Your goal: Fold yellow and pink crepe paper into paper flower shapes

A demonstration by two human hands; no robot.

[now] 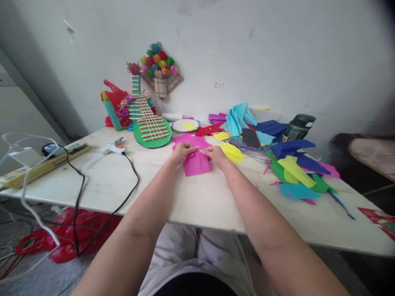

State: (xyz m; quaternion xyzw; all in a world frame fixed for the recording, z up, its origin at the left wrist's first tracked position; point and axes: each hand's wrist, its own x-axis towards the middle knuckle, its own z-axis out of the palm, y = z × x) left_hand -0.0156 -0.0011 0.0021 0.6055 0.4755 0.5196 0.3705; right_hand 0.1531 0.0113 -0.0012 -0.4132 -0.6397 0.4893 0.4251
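Observation:
A sheet of pink crepe paper [198, 165] is held between my two hands above the white table. My left hand [182, 152] pinches its left side, and my right hand [216, 154] pinches it from the right, with the fingertips almost meeting in the middle. More pink paper spreads out behind my hands. Just right of my right hand lies yellow crepe paper [232, 153]. A green paper lute-shaped craft [152, 133] with stick frets leans at the back, left of my hands.
A glue gun [113, 149] with a black cord lies at left, near a yellow power strip [46, 164]. Crepe scraps, a dark phone [250, 137] and a dark green thermos [298, 127] occupy the right side. A paper flower bouquet [159, 63] hangs on the wall.

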